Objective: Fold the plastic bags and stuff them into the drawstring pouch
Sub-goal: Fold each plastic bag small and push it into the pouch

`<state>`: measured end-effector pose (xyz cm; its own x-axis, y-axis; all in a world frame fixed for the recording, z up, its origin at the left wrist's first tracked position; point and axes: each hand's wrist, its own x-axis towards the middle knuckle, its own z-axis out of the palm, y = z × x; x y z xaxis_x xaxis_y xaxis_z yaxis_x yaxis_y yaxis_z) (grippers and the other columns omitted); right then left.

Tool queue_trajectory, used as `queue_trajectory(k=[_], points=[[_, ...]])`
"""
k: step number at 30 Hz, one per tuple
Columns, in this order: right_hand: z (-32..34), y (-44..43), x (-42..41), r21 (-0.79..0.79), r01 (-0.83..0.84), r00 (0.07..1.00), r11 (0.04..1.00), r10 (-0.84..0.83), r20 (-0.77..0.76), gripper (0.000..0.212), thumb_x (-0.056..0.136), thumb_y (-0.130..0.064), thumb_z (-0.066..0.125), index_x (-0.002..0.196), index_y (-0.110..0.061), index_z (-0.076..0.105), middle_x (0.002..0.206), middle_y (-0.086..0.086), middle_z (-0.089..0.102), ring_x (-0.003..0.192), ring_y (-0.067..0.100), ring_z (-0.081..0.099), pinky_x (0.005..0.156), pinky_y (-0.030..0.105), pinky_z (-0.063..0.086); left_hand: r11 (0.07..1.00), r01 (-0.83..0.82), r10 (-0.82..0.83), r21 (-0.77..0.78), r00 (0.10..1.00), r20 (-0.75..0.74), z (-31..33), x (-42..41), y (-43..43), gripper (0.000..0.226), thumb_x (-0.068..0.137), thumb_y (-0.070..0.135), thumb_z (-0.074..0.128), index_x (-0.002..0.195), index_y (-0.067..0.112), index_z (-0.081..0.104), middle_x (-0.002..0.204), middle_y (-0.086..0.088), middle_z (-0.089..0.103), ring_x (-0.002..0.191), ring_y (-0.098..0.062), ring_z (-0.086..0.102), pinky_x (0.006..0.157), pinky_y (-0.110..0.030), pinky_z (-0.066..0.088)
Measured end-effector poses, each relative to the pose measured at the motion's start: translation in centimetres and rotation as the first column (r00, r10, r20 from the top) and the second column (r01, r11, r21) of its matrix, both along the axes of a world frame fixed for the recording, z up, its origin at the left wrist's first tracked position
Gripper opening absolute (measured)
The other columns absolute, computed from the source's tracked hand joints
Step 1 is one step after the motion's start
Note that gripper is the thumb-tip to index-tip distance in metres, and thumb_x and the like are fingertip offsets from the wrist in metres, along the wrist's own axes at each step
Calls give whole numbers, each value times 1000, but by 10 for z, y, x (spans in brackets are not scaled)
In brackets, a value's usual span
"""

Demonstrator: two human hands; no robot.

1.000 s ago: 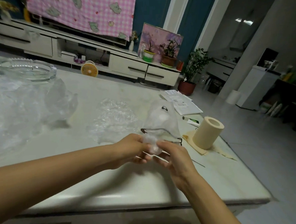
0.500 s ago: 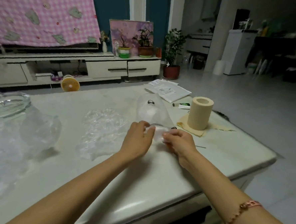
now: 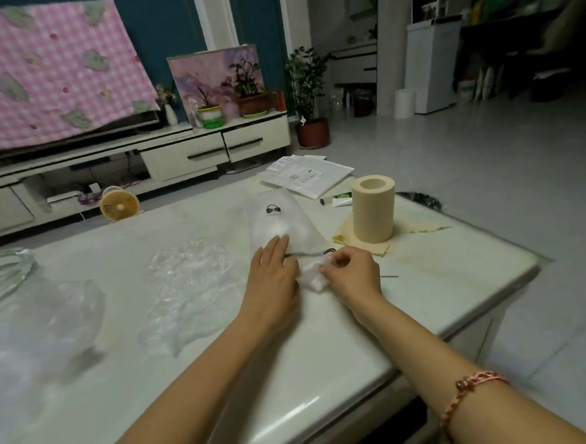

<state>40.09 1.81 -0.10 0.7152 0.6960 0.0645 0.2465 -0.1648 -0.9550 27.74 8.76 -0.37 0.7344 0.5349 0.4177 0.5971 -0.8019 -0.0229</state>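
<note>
Head view: folded bag [image 3: 314,278] between left hand [image 3: 274,284], right hand [image 3: 352,279].

Both bare forearms reach in from the lower edge and converge near the middle of the view. The left hand [image 3: 273,281] lies palm down, fingers straight and close together, pointing away from the body. The right hand [image 3: 353,276] sits just beside it, knuckles up and fingers curled inward. Its thumb and fingertips pinch a small white folded bag [image 3: 314,278] between the two hands. A pink bracelet [image 3: 466,391] circles the right wrist.
</note>
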Motion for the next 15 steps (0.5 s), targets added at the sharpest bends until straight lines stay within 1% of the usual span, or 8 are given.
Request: queue_trajectory(k=[2,4,7,8,10,12,14,15], points=[[-2,0,3,9,-16,1000,1000,16,18,6,77,-12,68,76,-16,65,79,-1,64,82,18,58,68,24,38,999,-9,9,30,1000,1,-3,1,5,46,66,13,29,87,-2,68,116,-28,62,100,-43,63,78,-53,53],[-6,0,6,16,4,991,1000,-6,132,3,76,-15,70,79,-14,69,92,4,65,94,21,57,75,25,39,999,14,-15,36,1000,14,-4,3,6,54,68,11,30,102,-9,66,119,-28,60,100,-43,63,79,-52,54],[-3,1,6,105,59,936,993,-92,340,10,75,-17,74,79,-8,71,116,8,57,114,23,47,92,25,31,996,86,-86,0,993,85,0,4,-3,53,74,6,30,112,-14,60,123,-29,57,104,-43,61,92,-40,49],[0,2,5,132,45,918,990,-93,384,11,75,-16,76,78,-6,71,124,8,55,119,24,45,96,25,28,992,123,-121,-6,985,123,2,5,-7,51,75,5,31,114,-15,58,124,-29,56,106,-43,60,98,-39,42],[3,4,4,148,-13,891,989,-56,450,9,75,-12,75,76,-6,69,134,8,52,125,24,43,99,25,27,980,198,-193,-16,965,176,4,6,-16,49,79,5,32,118,-14,56,127,-28,54,111,-40,56,101,-36,38],[2,6,5,179,-49,855,983,-51,516,7,75,-4,70,75,-5,63,126,10,59,117,27,53,95,27,32,963,266,-252,-29,939,234,3,6,-22,48,82,5,33,122,-12,53,129,-27,52,119,-33,48,103,-32,36],[-3,9,6,275,-67,753,959,-132,644,11,70,2,59,77,-5,55,91,12,67,82,32,65,74,30,41,951,308,-289,-30,920,264,1,5,-26,47,84,4,34,125,-12,51,131,-27,51,120,-29,42,104,-29,33],[-5,9,6,298,-76,676,952,-171,717,15,68,-1,52,81,-8,51,76,10,63,67,31,62,65,28,38,946,322,-301,-35,915,268,0,4,-28,48,84,4,33,126,-12,50,131,-26,51,121,-28,41,105,-29,32]])
